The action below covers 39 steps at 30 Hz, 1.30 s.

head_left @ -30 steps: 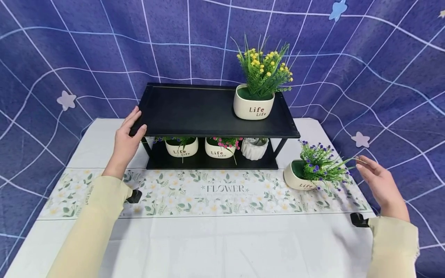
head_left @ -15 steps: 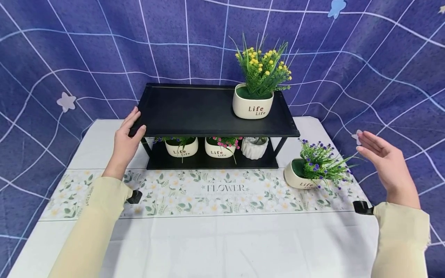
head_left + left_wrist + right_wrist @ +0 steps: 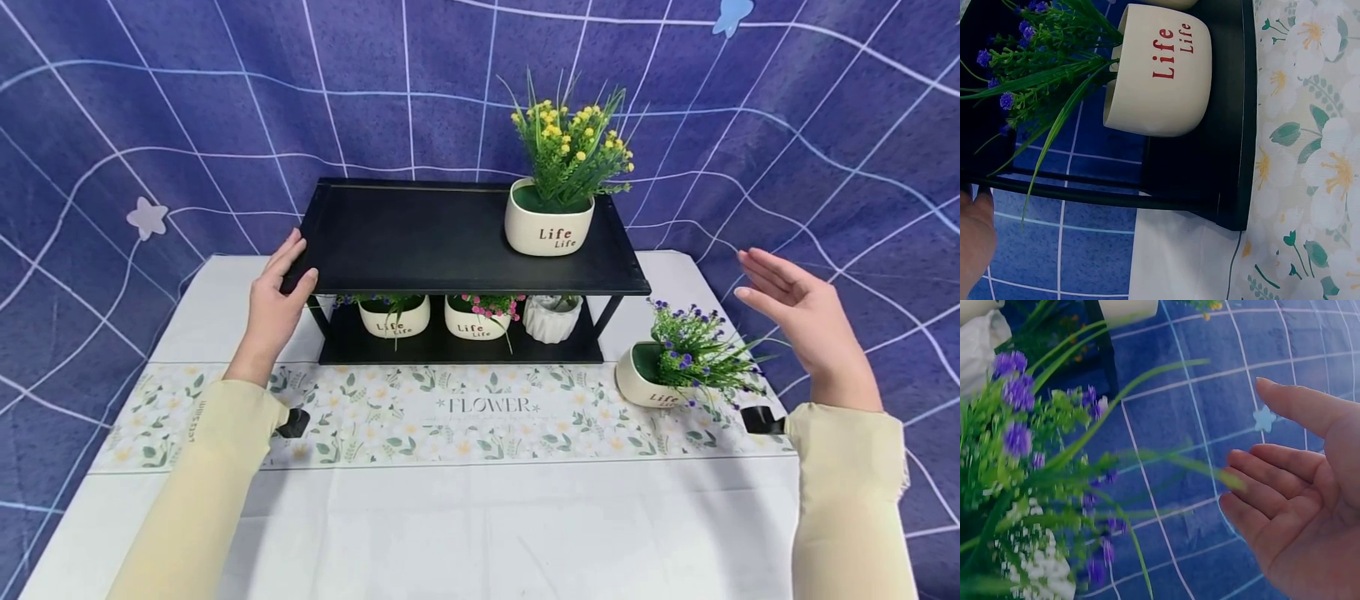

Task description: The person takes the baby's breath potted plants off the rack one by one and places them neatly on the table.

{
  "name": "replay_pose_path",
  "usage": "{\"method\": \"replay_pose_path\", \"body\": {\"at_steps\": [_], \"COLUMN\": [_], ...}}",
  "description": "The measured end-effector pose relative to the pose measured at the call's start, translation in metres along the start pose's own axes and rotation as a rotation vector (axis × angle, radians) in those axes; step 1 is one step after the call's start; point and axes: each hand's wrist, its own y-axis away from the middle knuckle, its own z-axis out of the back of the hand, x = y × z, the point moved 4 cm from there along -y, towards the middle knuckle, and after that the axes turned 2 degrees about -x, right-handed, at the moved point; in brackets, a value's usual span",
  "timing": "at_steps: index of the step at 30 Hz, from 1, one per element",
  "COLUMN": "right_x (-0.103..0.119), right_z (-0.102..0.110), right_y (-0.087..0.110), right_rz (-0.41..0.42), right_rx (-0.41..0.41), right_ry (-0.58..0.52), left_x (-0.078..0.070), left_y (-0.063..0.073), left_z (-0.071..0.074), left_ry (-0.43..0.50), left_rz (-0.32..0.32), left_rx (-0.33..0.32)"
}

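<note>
My left hand [image 3: 273,304] rests on the left front corner of the black two-tier shelf [image 3: 427,242], fingers straight along its side and thumb by the front edge. In the head view my right hand [image 3: 813,325] is held in the air with straight fingers and nothing in it. Below and left of it, a cream "Life" pot [image 3: 648,383] with purple flowers [image 3: 697,342] sits on the table right of the shelf. In the right wrist view, long leaves reach toward my right fingers [image 3: 1275,478]. A cream pot with yellow flowers [image 3: 551,225] stands on the top tier's right side.
On the lower tier stand a pot with purple flowers [image 3: 1163,75], a pot with pink flowers [image 3: 476,323] and a white ribbed pot [image 3: 552,321]. A floral "FLOWER" strip [image 3: 487,425] crosses the white table [image 3: 480,525]. Blue gridded cloth [image 3: 247,108] hangs behind.
My right hand has lifted from beside the purple flowers' leaf tips, moving up and then left toward the shelf. My left hand stays on the shelf corner; the pots have not moved.
</note>
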Motion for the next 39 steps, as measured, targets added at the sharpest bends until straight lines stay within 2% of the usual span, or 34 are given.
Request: {"method": "replay_pose_path", "body": {"at_steps": [10, 24, 29, 36, 39], "right_x": [0.009, 0.018, 0.021, 0.025, 0.028], "right_z": [-0.018, -0.042, -0.049, -0.056, -0.06], "right_y": [-0.013, -0.026, -0.033, -0.043, -0.046], "right_rz": [0.025, -0.008, -0.017, -0.052, -0.054], "right_rx": [0.033, 0.094, 0.115, 0.127, 0.136], "right_ry": [-0.069, 0.044, 0.127, 0.345, 0.379], "left_x": [-0.004, -0.002, -0.001, 0.001, 0.001], "left_y": [0.001, 0.001, 0.001, 0.0, -0.001], "left_z": [-0.001, -0.001, 0.0, 0.0, 0.0], "left_ry": [-0.004, 0.008, 0.013, 0.001, -0.003], "left_rz": [0.002, 0.004, -0.006, -0.002, 0.0], "left_rx": [0.001, -0.002, -0.008, -0.009, -0.007]}}
